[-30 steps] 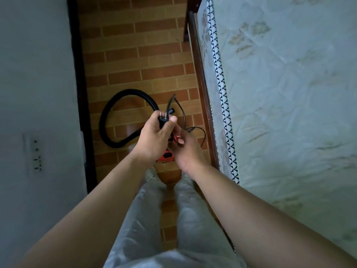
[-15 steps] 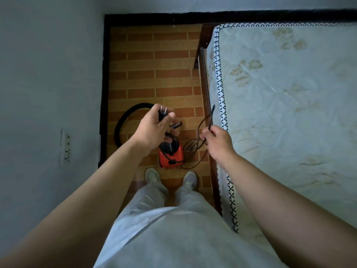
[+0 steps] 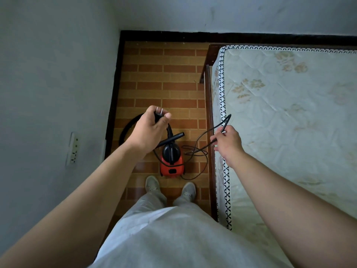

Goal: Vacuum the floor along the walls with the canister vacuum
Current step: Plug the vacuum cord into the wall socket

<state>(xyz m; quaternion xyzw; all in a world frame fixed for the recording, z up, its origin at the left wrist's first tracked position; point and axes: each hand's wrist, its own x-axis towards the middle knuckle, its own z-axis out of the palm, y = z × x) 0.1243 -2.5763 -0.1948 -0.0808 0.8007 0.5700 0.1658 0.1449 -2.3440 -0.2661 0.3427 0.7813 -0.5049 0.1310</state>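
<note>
A small red and black canister vacuum [image 3: 171, 161] stands on the brick-pattern floor [image 3: 164, 84] just ahead of my shoes. Its black hose [image 3: 127, 125] loops out to the left, and the hose's open end points right above the canister. My left hand [image 3: 149, 130] is closed around the black plug [image 3: 159, 114], whose two metal prongs stick up. My right hand [image 3: 228, 141] pinches a loop of the black power cord [image 3: 195, 149]. The rest of the cord lies tangled on the floor to the right of the vacuum.
A white wall socket [image 3: 73, 148] sits low on the grey left wall. A mattress [image 3: 289, 122] on a dark wooden bed frame [image 3: 208, 113] borders the narrow floor strip on the right. A black skirting [image 3: 212, 36] runs along the far wall and down the left wall.
My hands have moved apart: the right one has drawn the cord out to the right toward the bed. The view has tilted up, showing the far wall and the whole vacuum.
</note>
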